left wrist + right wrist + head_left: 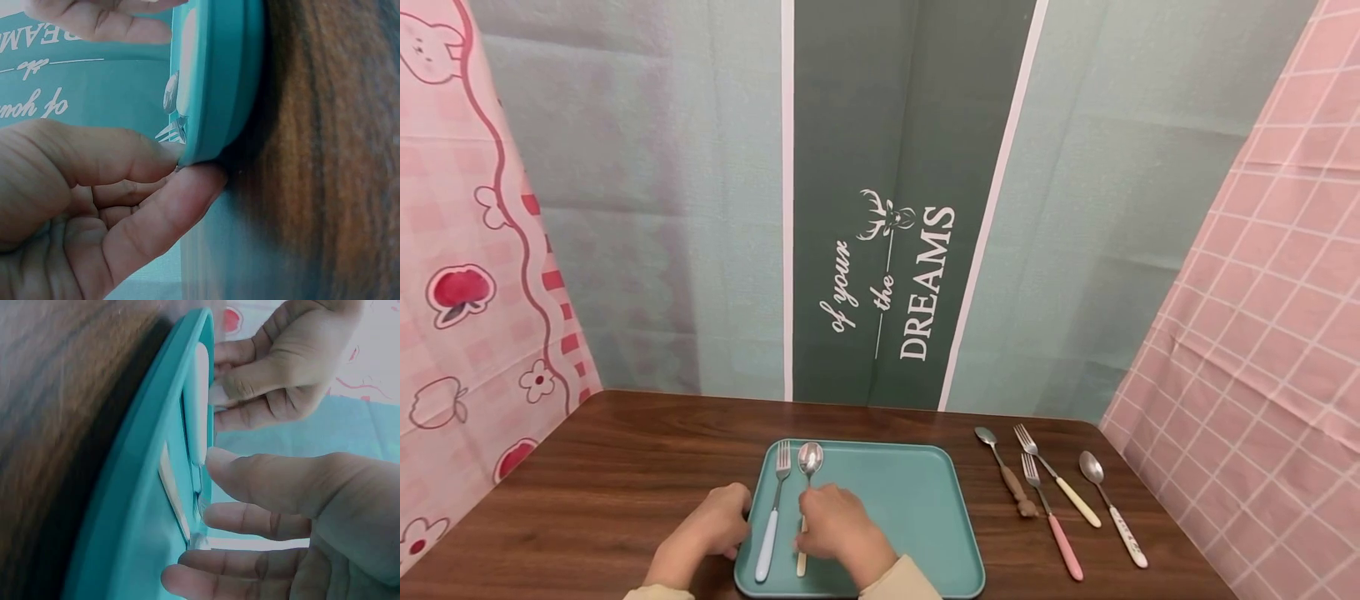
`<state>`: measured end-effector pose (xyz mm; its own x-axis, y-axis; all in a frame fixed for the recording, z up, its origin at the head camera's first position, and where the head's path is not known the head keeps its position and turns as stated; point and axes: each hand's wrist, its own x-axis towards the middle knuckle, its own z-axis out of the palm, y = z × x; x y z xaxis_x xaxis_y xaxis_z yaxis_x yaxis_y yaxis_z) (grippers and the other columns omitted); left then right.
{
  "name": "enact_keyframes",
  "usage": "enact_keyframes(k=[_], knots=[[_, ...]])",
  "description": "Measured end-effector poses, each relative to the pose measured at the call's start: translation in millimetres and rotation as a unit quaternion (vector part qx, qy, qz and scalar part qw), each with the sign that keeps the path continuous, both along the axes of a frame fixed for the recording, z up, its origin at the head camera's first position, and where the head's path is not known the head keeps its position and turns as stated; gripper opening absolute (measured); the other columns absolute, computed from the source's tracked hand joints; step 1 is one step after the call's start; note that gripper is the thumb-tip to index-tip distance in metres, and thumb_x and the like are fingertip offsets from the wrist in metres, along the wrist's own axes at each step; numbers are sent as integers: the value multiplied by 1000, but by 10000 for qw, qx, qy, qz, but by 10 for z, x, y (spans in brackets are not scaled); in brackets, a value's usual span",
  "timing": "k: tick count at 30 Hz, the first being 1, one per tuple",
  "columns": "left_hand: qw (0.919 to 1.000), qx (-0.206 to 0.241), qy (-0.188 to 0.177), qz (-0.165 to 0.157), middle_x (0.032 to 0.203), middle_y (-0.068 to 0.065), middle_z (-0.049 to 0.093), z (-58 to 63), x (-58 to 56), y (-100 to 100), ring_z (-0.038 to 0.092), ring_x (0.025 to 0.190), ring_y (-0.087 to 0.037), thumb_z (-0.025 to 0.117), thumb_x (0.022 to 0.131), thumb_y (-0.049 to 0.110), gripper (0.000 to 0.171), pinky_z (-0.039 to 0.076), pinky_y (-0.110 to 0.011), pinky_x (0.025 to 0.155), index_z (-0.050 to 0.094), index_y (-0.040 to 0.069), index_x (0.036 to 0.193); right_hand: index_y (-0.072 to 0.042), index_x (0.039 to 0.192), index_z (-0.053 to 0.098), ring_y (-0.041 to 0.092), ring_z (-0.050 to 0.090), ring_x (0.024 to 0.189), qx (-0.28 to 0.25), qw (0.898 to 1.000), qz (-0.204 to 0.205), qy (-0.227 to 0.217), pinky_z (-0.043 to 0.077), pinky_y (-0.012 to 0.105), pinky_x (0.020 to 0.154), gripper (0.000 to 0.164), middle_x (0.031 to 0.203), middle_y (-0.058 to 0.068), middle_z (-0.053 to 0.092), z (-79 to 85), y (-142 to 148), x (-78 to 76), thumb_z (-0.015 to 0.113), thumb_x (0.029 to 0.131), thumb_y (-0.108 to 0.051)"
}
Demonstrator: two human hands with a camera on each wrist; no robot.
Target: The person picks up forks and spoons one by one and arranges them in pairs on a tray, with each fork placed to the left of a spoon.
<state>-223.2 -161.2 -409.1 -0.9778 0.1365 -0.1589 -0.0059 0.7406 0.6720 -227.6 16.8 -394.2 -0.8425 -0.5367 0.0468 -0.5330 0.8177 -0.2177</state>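
Observation:
My left hand (718,521) pinches the left rim of a teal tray (917,525), with thumb and finger meeting at its edge in the left wrist view. Inside the tray lie a fork (771,533) with a pale blue-white handle and, to its right, a spoon (810,458) with a cream handle. Over the middle of that spoon is my right hand (838,521), covering part of its handle. In the right wrist view the thumb and fingers of this hand (269,519) are spread apart, near the spoon handle (174,490) with nothing gripped.
On the brown wooden table (625,467), right of the tray, lie a brown-handled spoon (1011,479), a yellow-handled fork (1075,500), a pink-handled fork (1063,546) and a white-handled spoon (1126,537). Cloth hangings (730,250) stand behind and at both sides.

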Motion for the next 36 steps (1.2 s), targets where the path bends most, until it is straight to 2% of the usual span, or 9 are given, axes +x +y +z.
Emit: enact_keyframes(k=[4,7,11,15,18,22,27,36], knots=[[10000,-34,-16,-1,66,-10,51,1,2,4,56,47,-15,54,70,-13,13,51,-26,43,59,-7,81,-11,69,57,9,42,55,145,9997,-31,213,39,25,48,23,60,-4,49,4,37,-16,79,68,-20],[10000,-31,-23,-7,67,-10,51,2,0,4,56,47,-16,54,70,-12,14,51,-27,43,59,-7,82,-9,72,59,11,42,54,80,9998,-116,111,39,25,47,22,61,-2,50,12,66,-34,79,69,-19],[10000,-2,-23,5,67,-10,51,3,2,7,56,48,-16,54,70,-14,15,52,-27,43,59,-8,82,-11,71,58,11,39,54,133,9999,-83,64,36,25,46,21,59,-4,46,37,120,-45,77,71,-19],[10000,26,-49,9,68,-11,51,2,6,11,57,49,-16,54,70,-14,15,52,-28,44,59,-8,83,-14,66,54,10,38,54,336,9989,71,305,34,24,45,24,57,-6,43,54,189,-50,77,70,-21],[10000,15,-49,18,67,-10,51,0,6,11,57,48,-16,54,70,-14,15,52,-28,43,59,-8,82,-13,72,62,8,46,63,469,9982,111,370,40,23,50,21,65,-7,50,75,243,-57,80,65,-22],[10000,-17,-46,29,66,-10,51,-1,4,9,56,47,-16,54,70,-13,15,51,-27,43,59,-7,82,-14,90,71,8,53,79,589,9981,71,179,47,24,63,34,79,-8,58,97,302,-76,83,60,-24],[10000,-26,-35,44,66,-10,51,-5,6,6,56,47,-16,53,70,-13,15,51,-27,43,60,-7,82,-14,95,72,9,50,78,577,9983,-36,-120,48,26,66,38,81,-7,58,86,340,-100,84,60,-23],[10000,-2,-32,36,64,-10,50,-2,11,5,55,47,-16,54,70,-13,15,51,-27,43,60,-7,82,-13,97,71,10,51,80,554,9982,-117,-201,49,27,68,39,83,-5,58,49,399,-138,83,60,-22]])
